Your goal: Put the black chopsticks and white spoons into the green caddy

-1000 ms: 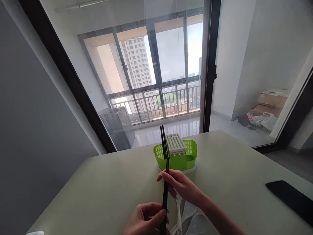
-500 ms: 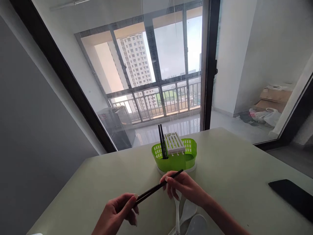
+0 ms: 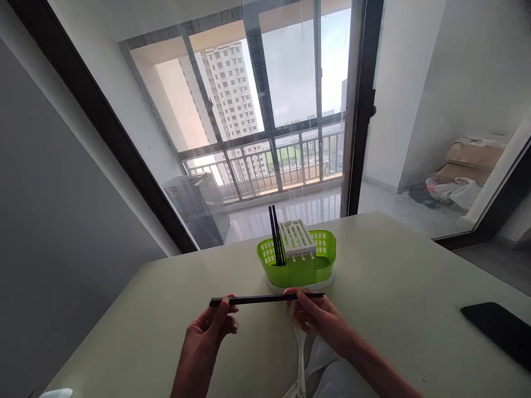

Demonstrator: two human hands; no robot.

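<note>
A pair of black chopsticks lies level between my two hands, just in front of the green basket. My left hand pinches the left end between thumb and fingers. Near the right end, my right hand is closed on the same chopsticks. The green cutlery basket stands on the table beyond them. More black chopsticks stand upright in its left part, beside a white slotted rack across its middle. White spoons lie below my right hand, partly hidden by it.
The pale table stretches out around the basket. At the right lies a dark flat object. Behind the table is a glass door with a dark frame. Boxes and bags sit on the floor beyond.
The chopsticks have turned from slanting to nearly level. My left hand has moved up and slightly right, and my right hand a little right. Both keep their hold.
</note>
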